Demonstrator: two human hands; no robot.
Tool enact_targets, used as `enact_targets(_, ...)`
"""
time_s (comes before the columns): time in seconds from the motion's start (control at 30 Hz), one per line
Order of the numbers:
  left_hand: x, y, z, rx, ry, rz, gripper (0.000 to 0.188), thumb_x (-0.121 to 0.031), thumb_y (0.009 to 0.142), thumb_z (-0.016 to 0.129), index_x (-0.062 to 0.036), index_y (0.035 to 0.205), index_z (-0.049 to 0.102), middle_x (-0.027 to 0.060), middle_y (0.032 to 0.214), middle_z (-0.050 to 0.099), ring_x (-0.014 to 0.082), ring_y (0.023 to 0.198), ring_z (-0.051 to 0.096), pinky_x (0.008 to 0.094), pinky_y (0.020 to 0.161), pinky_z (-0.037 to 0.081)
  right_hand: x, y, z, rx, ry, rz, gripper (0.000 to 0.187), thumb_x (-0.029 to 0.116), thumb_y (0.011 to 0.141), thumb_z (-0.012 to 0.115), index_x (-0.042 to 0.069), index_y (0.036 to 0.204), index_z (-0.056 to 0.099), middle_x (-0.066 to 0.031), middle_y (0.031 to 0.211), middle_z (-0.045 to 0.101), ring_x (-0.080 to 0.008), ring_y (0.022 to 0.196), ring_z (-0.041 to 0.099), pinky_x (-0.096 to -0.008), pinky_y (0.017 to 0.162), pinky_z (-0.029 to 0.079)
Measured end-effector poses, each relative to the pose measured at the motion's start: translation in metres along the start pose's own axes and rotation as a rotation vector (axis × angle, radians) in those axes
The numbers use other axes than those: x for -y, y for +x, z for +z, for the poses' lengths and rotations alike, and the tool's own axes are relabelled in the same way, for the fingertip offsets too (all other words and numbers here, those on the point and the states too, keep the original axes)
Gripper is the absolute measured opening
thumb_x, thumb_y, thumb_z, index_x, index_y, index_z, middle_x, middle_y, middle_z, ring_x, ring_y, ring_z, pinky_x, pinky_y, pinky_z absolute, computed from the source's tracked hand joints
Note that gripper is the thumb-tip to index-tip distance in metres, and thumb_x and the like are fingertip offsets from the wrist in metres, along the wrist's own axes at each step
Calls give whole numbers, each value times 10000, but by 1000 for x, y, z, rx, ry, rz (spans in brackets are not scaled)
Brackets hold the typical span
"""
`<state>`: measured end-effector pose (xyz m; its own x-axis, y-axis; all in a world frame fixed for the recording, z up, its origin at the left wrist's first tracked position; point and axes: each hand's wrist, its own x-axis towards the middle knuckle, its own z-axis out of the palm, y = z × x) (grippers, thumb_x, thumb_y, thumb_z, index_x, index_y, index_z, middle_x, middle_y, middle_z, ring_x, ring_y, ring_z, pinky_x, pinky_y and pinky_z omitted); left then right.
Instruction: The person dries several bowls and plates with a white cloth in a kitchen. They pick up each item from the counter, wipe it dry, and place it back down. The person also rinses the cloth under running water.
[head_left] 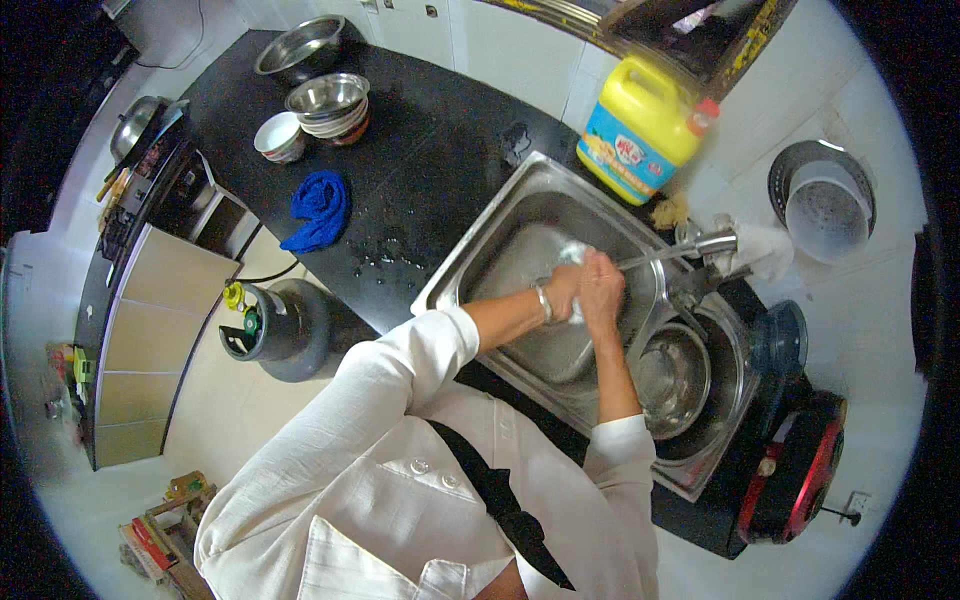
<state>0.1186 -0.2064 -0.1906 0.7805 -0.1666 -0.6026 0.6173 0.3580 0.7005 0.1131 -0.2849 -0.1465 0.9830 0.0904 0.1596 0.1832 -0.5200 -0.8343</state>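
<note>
Over the left basin of the steel double sink (pixel 480 225), my two hands are pressed together. My left hand (pixel 563 292), with a bracelet at the wrist, is closed around what looks like a wet white cloth (pixel 574 251). Bits of it show above and below the fingers. My right hand (pixel 602 287) is closed on the same bundle, against the left one. Beside my right hand the faucet (pixel 705 243) reaches over the sink, its spout pointing toward my hands. Most of the cloth is hidden inside my grip.
A steel bowl (pixel 672 382) sits in the right basin. Behind the sink stands a yellow detergent jug (pixel 640 130). On the black counter are a blue cloth (pixel 320 208), stacked bowls (pixel 328 100) and a steel basin (pixel 300 50). A gas cylinder (pixel 295 330) stands on the floor, left.
</note>
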Motion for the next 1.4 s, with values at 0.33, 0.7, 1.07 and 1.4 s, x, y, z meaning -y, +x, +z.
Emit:
enact_targets(0.33, 6, 16, -12, 107, -160, -19, 398, -380, 853, 497, 2, 955, 543, 94, 841, 593, 210, 683, 586, 387, 545, 469, -46, 9, 17, -182, 168, 6, 306, 321, 884, 469, 39, 837, 580, -97, 713, 578, -197, 649, 520, -345, 583, 415)
enact_targets(0.7, -22, 10, -27, 55, 94, 58, 342, -348, 894, 444, -27, 882, 561, 75, 852, 617, 185, 723, 600, 364, 607, 492, -10, -4, 4, -236, 77, -111, 124, 148, 806, 562, 29, 839, 548, -104, 724, 545, -230, 718, 516, -342, 686, 416)
enact_targets(1.07, 34, 67, -52, 350, -68, 46, 392, -386, 880, 442, -16, 937, 558, 95, 886, 592, 155, 707, 559, 359, 560, 457, 0, -10, 35, -321, 53, -177, 257, 256, 841, 529, 6, 781, 538, -210, 651, 508, -376, 617, 506, -431, 607, 405)
enact_targets(1.4, 19, 52, -67, 313, 272, 245, 420, -392, 848, 532, -25, 1051, 520, 89, 913, 594, 170, 759, 580, 336, 737, 487, -26, 9, 14, -304, 91, -83, 202, 217, 792, 596, 21, 798, 544, -123, 686, 540, -243, 638, 524, -365, 603, 414)
